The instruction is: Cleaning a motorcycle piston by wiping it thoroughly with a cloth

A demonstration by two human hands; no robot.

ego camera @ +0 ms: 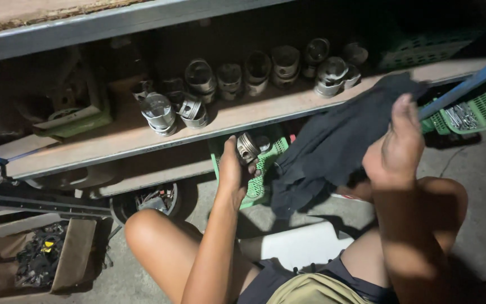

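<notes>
We are gripping a metal piston point(248, 147) in our left hand point(230, 171) over the green crate point(265, 169) and pinching a dark cloth point(333, 143) in our right hand point(394, 149), judging the piston heavy, rigid, likely oily-slick, best held around its skirt, the cloth limp and light, below the shelf point(142, 138) of more pistons point(198, 76).

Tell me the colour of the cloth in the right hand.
Black cloth, right hand, head view.

left hand point(230, 171) gripping piston point(248, 147), right hand point(394, 152) holding cloth point(333, 143)
</notes>
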